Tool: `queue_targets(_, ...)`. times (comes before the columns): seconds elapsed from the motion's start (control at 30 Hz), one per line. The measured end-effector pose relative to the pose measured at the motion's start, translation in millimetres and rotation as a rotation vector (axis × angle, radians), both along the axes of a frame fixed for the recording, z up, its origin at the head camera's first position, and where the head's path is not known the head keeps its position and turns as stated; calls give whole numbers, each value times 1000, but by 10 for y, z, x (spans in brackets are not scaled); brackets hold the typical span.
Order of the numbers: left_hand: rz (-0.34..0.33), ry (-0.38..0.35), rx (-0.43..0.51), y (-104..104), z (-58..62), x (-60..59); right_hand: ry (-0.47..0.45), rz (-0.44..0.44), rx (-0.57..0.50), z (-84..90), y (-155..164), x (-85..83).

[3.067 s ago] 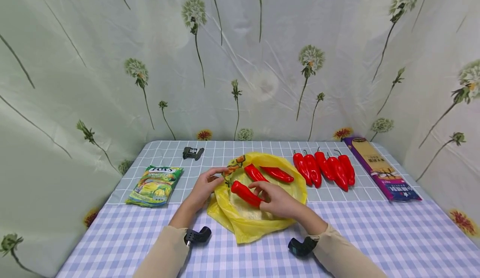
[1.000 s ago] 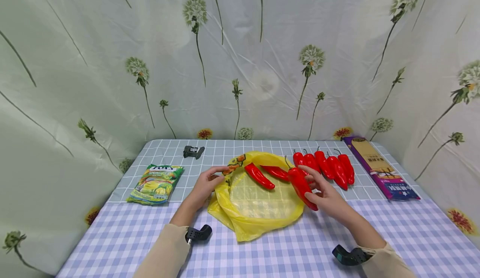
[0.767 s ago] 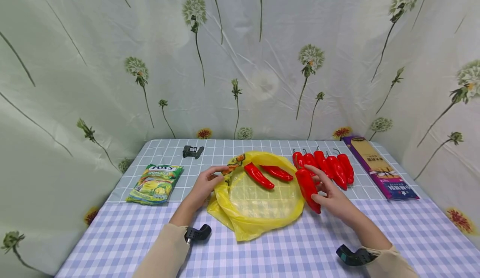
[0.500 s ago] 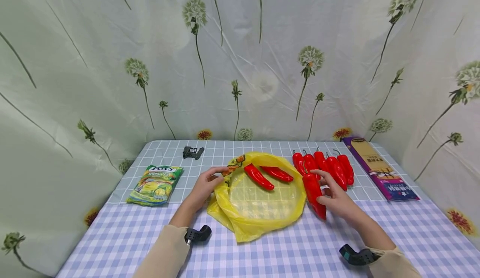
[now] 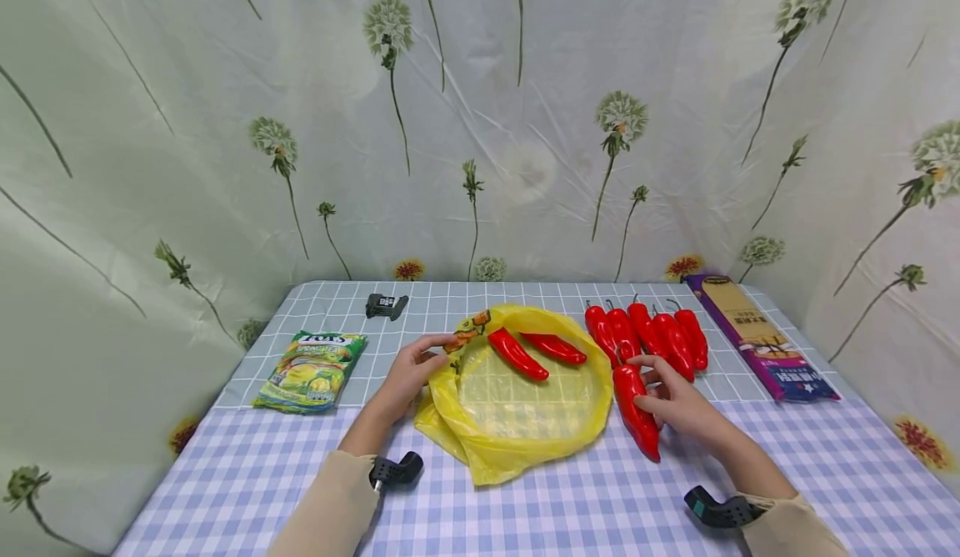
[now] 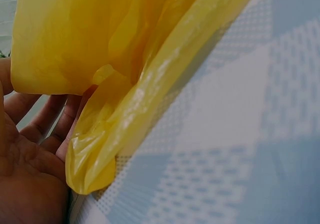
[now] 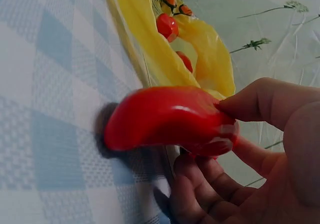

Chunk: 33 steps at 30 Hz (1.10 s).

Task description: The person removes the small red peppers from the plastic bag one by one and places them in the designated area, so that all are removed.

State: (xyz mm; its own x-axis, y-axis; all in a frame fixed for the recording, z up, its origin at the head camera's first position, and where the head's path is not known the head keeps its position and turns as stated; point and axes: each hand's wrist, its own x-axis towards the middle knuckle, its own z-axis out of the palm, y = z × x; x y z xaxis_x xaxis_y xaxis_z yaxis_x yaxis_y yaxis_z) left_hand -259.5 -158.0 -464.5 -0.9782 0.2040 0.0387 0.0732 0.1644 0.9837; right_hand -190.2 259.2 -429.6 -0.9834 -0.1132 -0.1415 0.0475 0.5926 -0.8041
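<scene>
left grip (image 5: 408, 372) pinching yellow bag (image 5: 491, 455); right grip (image 5: 675, 397) grasping red pepper (image 5: 636, 413); 2 peppers (image 5: 517, 355) inside bag; 5 peppers (image 5: 647, 332) beside it

Soft, even light reaches me across the table (image 5: 465, 524) to its far edge, with small white glints on the red pepper (image 5: 636, 413) in my right hand (image 5: 681, 403). At the far right corner, fine print on the purple packet (image 5: 761, 340) blurs. My left-wrist view is dimmer: palm shaded, yellow bag (image 6: 55, 44) streaked with shine, checks softening lower right. In my dim right-wrist view, dark shadow lies under the pepper's tip.
</scene>
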Motion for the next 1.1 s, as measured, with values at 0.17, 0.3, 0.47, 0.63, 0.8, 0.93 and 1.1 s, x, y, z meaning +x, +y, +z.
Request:
queue_targets(0.17, -4, -2, -5, -9, 1, -1, -17, 14, 39, -11, 43, -14)
queue_targets(0.3, -15, 10, 0, -19, -2, -10, 17, 53, 73, 3, 85, -29)
queue_targets(0.47, -12, 1, 5, -22, -2, -24, 62, 70, 86, 11, 101, -20)
queue_targets(0.63, -7, -2, -6, -7, -2, -33, 131, 41, 121, -6, 97, -15)
queue_targets(0.8, -14, 16, -8, 1, -10, -42, 285, -15, 184, 3, 31, -67)
queue_targets(0.93, -8, 16, -1, -6, -13, -32, 384, -58, 227, 56, -90, -81)
queue_targets(1.1, -11, -4, 4, -17, -16, -20, 440, -59, 248, 154, -219, -83)
